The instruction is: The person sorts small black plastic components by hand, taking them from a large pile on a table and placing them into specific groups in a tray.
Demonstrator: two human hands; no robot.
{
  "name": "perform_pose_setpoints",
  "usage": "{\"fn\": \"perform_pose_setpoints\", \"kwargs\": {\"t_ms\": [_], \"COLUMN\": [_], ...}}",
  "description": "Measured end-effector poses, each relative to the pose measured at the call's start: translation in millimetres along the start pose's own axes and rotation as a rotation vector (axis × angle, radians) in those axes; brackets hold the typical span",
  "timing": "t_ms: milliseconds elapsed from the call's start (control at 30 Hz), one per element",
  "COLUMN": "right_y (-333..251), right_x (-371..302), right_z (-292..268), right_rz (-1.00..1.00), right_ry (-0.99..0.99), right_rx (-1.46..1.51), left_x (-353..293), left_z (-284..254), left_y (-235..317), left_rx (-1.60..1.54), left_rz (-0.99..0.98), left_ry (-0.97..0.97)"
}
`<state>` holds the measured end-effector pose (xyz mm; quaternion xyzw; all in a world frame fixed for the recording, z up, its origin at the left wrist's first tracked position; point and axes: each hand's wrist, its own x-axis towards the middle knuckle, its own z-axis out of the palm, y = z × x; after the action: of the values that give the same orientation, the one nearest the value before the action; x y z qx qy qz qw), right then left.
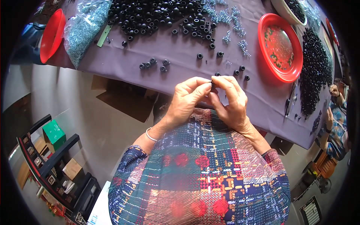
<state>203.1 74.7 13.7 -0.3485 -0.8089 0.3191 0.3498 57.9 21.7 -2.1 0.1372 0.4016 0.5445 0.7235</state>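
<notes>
My left hand [186, 96] and my right hand [231, 96] meet just over the table's front edge, fingertips close together. Between them they pinch a small black part [213, 86], mostly hidden by the fingers. Just beyond the right hand lie a few loose black ring-shaped parts [236, 72]. Farther left, a small group of black round parts [148, 64] rests on the cloth. Behind, a large heap of black caps [153, 17] spreads across the table, with little piles of shiny small metal pieces [225, 17] on its right.
A purple cloth [112, 62] covers the table. To the right stand a red bowl [262, 48], a pile of small black pieces [315, 71] and scissors-like tool [288, 107]. A clear bag [85, 32] of bluish pieces lies left. At far right sits another person [337, 123].
</notes>
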Motion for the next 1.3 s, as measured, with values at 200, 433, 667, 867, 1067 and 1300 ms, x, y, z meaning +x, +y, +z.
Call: {"fn": "perform_pose_setpoints", "kwargs": {"t_ms": [200, 433, 667, 867, 1067, 1300], "right_y": [4.8, 15.5, 23.7, 27.2, 15.3, -4.3], "right_x": [-0.8, 2.4, 20.8, 19.3, 14.2, -6.0], "right_z": [-6.4, -16.6, -30.5, -26.0, -27.2, -25.2], "right_rz": [0.311, 0.502, 0.630, 0.406, 0.054, 0.078], "right_ry": [-0.091, -0.182, -0.562, -0.561, -0.412, -0.379], "right_rx": [0.399, 0.865, 0.950, 0.666, 0.368, 0.341], "left_x": [-1.1, -0.9, 1.1, 1.6, -1.8, -6.6], "left_z": [-7.3, -15.9, -18.1, -19.8, -17.5, -18.9], "left_y": [-0.1, 2.5, -0.4, -2.6, 2.4, 4.5], "left_rx": [-0.009, 0.068, 0.046, -0.051, -0.056, -0.028], "left_rz": [-0.022, -0.026, -0.151, -0.227, -0.295, -0.452], "left_ry": [-0.041, -0.168, -0.180, -0.166, -0.167, -0.213]}}
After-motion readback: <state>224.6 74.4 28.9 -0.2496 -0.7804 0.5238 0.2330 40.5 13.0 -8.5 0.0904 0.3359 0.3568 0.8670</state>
